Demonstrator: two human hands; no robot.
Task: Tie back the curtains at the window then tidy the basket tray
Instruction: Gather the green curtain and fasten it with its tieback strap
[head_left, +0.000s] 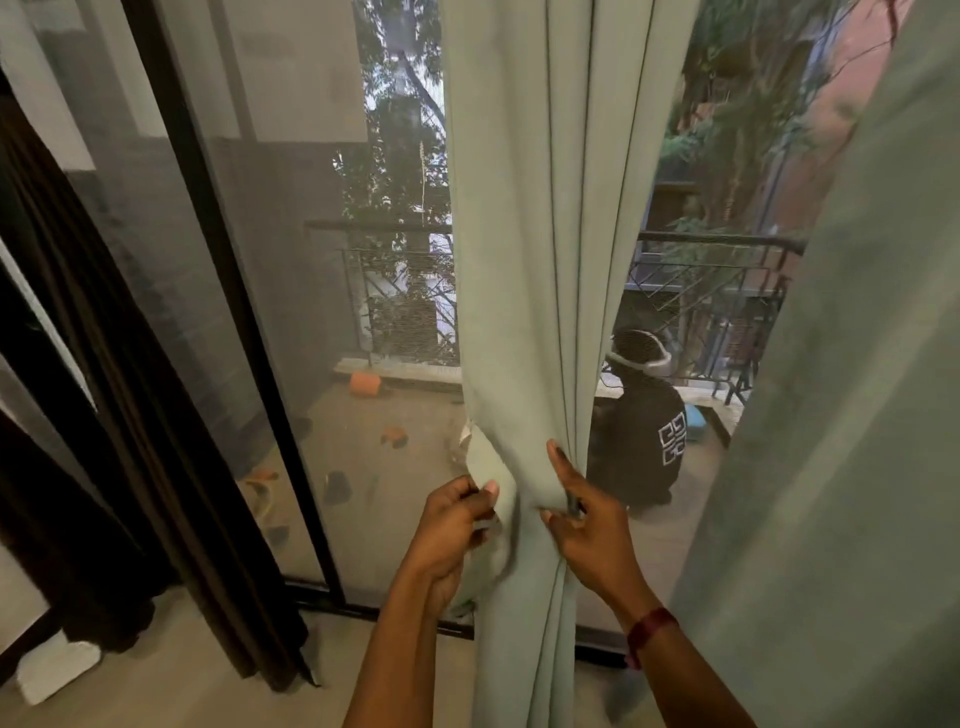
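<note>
A pale green curtain (545, 260) hangs gathered into folds in the middle of the window. My left hand (452, 525) pinches a strip of the same green fabric, a tie-back band (485, 462), at the curtain's left edge. My right hand (582, 514) grips the gathered folds from the right, with the index finger stretched up along the cloth. A second green curtain (841, 415) fills the right side of the view. No basket tray is in sight.
A dark brown curtain (104, 415) hangs at the left beside the black sliding door frame (244, 338) and its mesh screen. Outside, on the balcony, a person in a black top (644, 441) sits by the railing (717, 244). A red band circles my right wrist.
</note>
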